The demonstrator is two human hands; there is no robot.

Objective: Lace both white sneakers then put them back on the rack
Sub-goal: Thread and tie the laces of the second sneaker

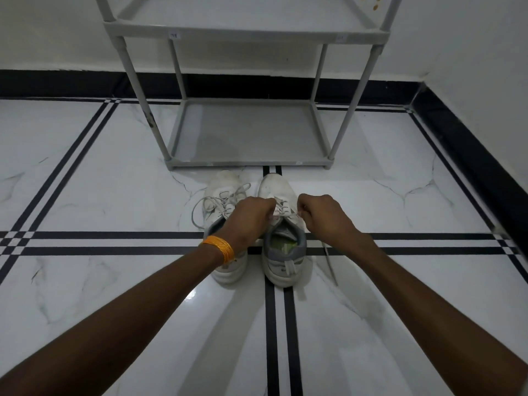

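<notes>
Two white sneakers stand side by side on the floor, toes pointing away from me. The left sneaker has its lace lying in loose loops over its top. My left hand reaches across it and pinches one end of the lace of the right sneaker. My right hand pinches the other end, and the lace runs taut between both fists over the tongue. A loose lace tail trails on the floor beside the right sneaker. The grey rack stands just beyond the shoes.
The rack's bottom shelf and the shelf above hold nothing. White walls with a black skirting close in behind and on the right. The marble floor has black stripe lines. An orange bangle is on my left wrist.
</notes>
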